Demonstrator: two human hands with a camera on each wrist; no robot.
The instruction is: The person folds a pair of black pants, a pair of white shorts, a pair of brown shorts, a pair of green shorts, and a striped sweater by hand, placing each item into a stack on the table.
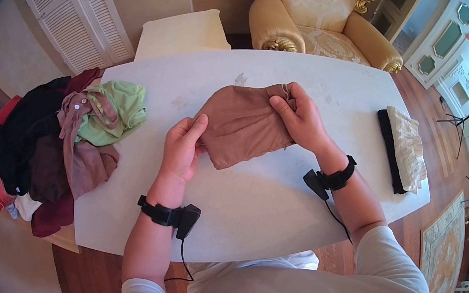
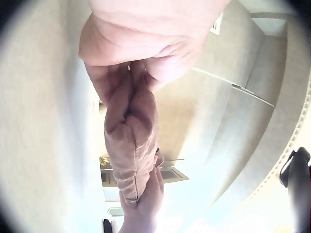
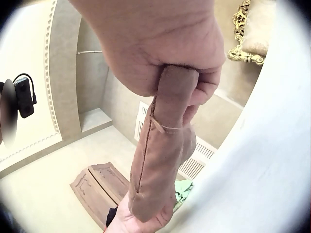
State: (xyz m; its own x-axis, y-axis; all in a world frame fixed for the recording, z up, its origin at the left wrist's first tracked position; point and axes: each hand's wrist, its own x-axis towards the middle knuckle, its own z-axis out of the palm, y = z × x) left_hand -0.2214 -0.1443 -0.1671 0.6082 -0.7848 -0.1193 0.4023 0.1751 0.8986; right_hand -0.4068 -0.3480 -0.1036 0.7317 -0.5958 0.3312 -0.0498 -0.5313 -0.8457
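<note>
A brown folded garment (image 1: 246,125) is held up over the white table (image 1: 239,218), in front of the person. My left hand (image 1: 181,149) pinches its left end, thumb on top and fingers underneath. At the other end, my right hand (image 1: 304,116) grips the cloth the same way, near a thin pale loop. Seen edge-on in the left wrist view, the brown garment (image 2: 132,150) shows stacked layers between thumb and fingers. In the right wrist view a seam runs along the folded cloth (image 3: 158,160), and the pale loop crosses it below the right hand.
A heap of clothes lies at the table's left, with a black garment (image 1: 20,133), a light green one (image 1: 128,105) and a buttoned mauve one (image 1: 92,168). Folded black (image 1: 391,153) and cream (image 1: 408,151) garments lie at the right edge. A gold armchair (image 1: 318,18) stands behind.
</note>
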